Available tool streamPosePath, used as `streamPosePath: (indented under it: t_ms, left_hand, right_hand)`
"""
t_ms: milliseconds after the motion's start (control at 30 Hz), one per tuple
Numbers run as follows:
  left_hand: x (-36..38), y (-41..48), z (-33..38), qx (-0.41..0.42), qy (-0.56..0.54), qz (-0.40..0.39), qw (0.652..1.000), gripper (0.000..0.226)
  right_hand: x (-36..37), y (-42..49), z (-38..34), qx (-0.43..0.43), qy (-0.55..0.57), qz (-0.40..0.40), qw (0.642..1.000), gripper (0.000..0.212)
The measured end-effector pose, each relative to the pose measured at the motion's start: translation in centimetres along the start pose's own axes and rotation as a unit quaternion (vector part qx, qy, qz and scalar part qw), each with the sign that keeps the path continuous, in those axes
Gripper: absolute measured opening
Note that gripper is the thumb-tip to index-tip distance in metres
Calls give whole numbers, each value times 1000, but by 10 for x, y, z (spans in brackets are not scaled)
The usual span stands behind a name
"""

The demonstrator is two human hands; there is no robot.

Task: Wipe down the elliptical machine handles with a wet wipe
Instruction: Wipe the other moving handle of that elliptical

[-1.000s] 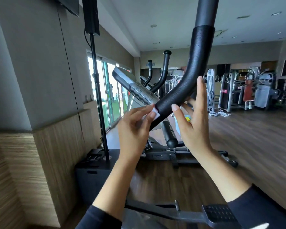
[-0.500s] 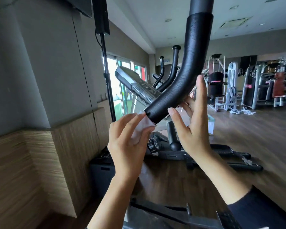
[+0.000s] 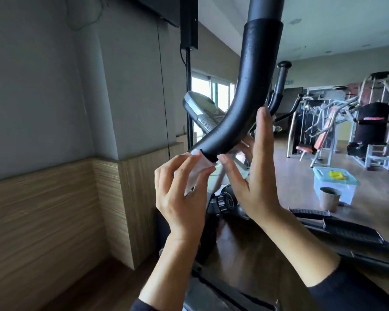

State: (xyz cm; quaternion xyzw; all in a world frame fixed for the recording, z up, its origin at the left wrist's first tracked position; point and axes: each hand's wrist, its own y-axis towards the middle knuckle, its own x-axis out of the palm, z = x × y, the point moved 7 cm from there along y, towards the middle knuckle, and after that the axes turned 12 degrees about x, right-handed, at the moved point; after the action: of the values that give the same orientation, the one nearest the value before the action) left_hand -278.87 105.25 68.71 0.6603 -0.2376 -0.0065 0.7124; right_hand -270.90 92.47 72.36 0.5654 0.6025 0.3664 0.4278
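Wipe at the lower tip of the handle.
My left hand (image 3: 180, 198) pinches the wet wipe (image 3: 197, 170) against the end of the padded handle (image 3: 240, 122). My right hand (image 3: 254, 182) is flat beside the bend, fingers straight. The wipe looks limp and slick, so I'd bunch it and wrap it around the stiff grip.

The wet wipe (image 3: 198, 170) sits at the lower end of the elliptical handle (image 3: 253, 102), between the left hand (image 3: 180, 198) and right hand (image 3: 254, 178), console (image 3: 202, 113) behind, paper cup (image 3: 329, 198) before the lidded box (image 3: 337, 179) at right.
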Motion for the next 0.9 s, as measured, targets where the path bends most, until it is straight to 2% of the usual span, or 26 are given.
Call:
streamPosePath:
  t_ms: [167, 367, 567, 633, 767, 833, 900]
  left_hand:
    - [-10, -22, -10, 25, 39, 25, 999, 35]
    - [-20, -45, -29, -47, 68, 65, 994, 42]
    - [-12, -37, -14, 7, 68, 85, 994, 37]
    - [-17, -48, -26, -16, 85, 77, 993, 38]
    - [-25, -72, -49, -126, 102, 63, 985, 42]
    - [-26, -71, -48, -132, 107, 76, 983, 42]
    - [-26, -64, -40, -96, 114, 83, 985, 42]
  right_hand:
    - [3, -1, 1, -26, 16, -2, 1000, 77]
    - [11, -8, -2, -31, 23, 28, 999, 78]
    - [12, -12, -6, -44, 12, 60, 997, 78]
    - [10, -12, -5, -48, 12, 65, 997, 78]
    - [9, -12, -5, -47, 12, 58, 997, 78]
    - [8, -12, -5, -46, 15, 58, 997, 78]
    - [9, -12, -5, -43, 20, 55, 997, 78]
